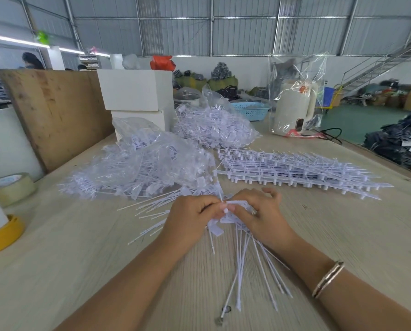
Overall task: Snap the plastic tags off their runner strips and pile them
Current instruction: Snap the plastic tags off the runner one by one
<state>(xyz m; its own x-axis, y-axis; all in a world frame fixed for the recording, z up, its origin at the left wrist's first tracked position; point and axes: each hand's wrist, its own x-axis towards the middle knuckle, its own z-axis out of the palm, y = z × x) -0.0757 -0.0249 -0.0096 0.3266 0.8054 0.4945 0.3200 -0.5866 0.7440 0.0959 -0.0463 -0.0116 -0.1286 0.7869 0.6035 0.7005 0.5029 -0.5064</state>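
Note:
Both hands meet at the middle of the wooden table (80,259). My left hand (187,220) pinches a thin white runner strip (220,192) that sticks up between the thumbs. My right hand (259,216) grips a bunch of white plastic tags (245,266), whose long tails fan toward me under the wrist. A loose pile of snapped tags (152,211) lies left of my left hand. A stack of uncut runner strips (295,170) lies behind my right hand.
Two clear bags of tags (140,163) (214,127) lie behind the hands. White boxes (137,91) and a wooden board (56,111) stand at the back left. Tape rolls (11,187) (6,237) sit at the left edge. A bagged kettle (295,103) stands back right.

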